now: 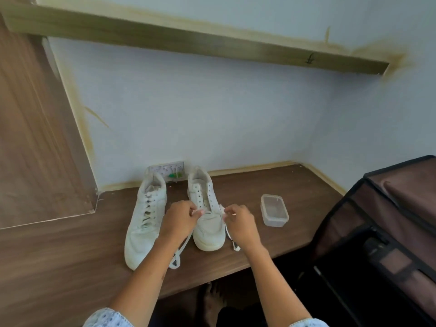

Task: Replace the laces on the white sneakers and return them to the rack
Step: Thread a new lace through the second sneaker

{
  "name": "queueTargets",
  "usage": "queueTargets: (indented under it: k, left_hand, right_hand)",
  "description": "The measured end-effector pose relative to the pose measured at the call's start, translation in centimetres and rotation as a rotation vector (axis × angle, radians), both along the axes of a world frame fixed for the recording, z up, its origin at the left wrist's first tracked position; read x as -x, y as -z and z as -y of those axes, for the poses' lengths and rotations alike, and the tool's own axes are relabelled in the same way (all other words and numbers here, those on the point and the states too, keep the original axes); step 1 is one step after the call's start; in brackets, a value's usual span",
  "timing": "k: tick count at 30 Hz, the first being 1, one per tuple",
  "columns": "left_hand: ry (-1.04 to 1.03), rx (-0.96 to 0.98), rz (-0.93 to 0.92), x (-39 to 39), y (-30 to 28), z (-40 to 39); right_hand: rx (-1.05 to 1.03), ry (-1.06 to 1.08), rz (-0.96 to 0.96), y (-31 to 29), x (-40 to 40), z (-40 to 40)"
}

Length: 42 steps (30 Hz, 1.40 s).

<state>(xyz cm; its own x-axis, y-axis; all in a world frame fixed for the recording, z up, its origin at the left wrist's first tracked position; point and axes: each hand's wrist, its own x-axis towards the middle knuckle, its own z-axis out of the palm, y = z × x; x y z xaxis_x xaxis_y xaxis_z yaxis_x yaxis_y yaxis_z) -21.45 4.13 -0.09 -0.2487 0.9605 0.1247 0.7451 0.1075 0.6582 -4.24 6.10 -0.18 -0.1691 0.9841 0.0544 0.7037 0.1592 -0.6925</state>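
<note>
On the desk point(271, 185), 2 sneakers are sitting side by side. The left shoe point(144, 220), at 9 o'clock, is looking fully laced. Both grips, left hand point(180, 220) and right hand point(240, 224), are pinching the lace point(179, 252) ends at the right shoe's point(207, 208) lowest eyelets; upper eyelets and racking are remaining.

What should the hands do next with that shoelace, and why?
Probably cross the ends and thread the next holes up. The left hand and right hand each pinch the lace at the right sneaker, whose upper eyelets look empty.
</note>
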Motion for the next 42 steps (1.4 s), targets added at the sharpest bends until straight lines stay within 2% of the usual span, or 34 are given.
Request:
queueTargets:
  k: [3, 10, 15, 21, 23, 27, 29, 31, 33, 36, 38, 42]
  left_hand:
    - [-0.008, -0.048, -0.032, -0.8, 1.3, -0.7]
    - [-0.012, -0.118, -0.071, 0.4, 3.0, -1.4]
    - [-0.183, -0.258, 0.025, 4.2, 1.1, -0.2]
    - [-0.187, -0.167, -0.032, 5.7, 0.5, 1.0]
    - [-0.177, -0.148, -0.025, 5.9, 0.7, 1.2]
    - [-0.116, -0.286, -0.021, 6.0, 0.9, 2.1]
    - [-0.052, -0.194, -0.059, 5.8, 1.7, 2.7]
    - [0.016, 0.011, -0.117, 5.6, 2.6, 3.0]
    - [0.036, 0.087, -0.205, 5.5, 3.1, 3.4]
    - [-0.006, -0.119, -0.306, 6.0, 2.7, 3.9]
    - [-0.054, -0.189, -0.333, 6.8, 2.5, 4.1]
    - [-0.071, -0.057, -0.334, 7.8, 2.4, 4.2]
  right_hand:
    - [0.062, -0.058, 0.061, 1.8, 1.6, 0.3]
    - [0.018, -0.010, 0.137, 2.7, 2.2, 0.6]
    - [0.005, -0.016, 0.135, 3.0, 2.4, 0.6]
    - [0.041, -0.029, 0.057, 2.8, 1.7, 0.3]
    - [0.035, 0.017, 0.010, 2.6, 0.8, 0.1]
    - [-0.071, 0.256, 0.004, 2.3, -1.9, -0.7]
    - [-0.073, 0.333, 0.021, 2.5, -3.1, -1.1]
    - [-0.037, 0.362, 0.042, 2.9, -4.0, -1.4]
    - [-0.004, 0.342, 0.072, 3.4, -4.2, -1.4]
    - [0.042, 0.284, 0.137, 4.0, -4.0, -1.5]
    - [0.043, 0.250, 0.155, 4.3, -3.8, -1.6]
    - [0.070, 0.104, 0.202, 5.1, -2.8, -1.7]
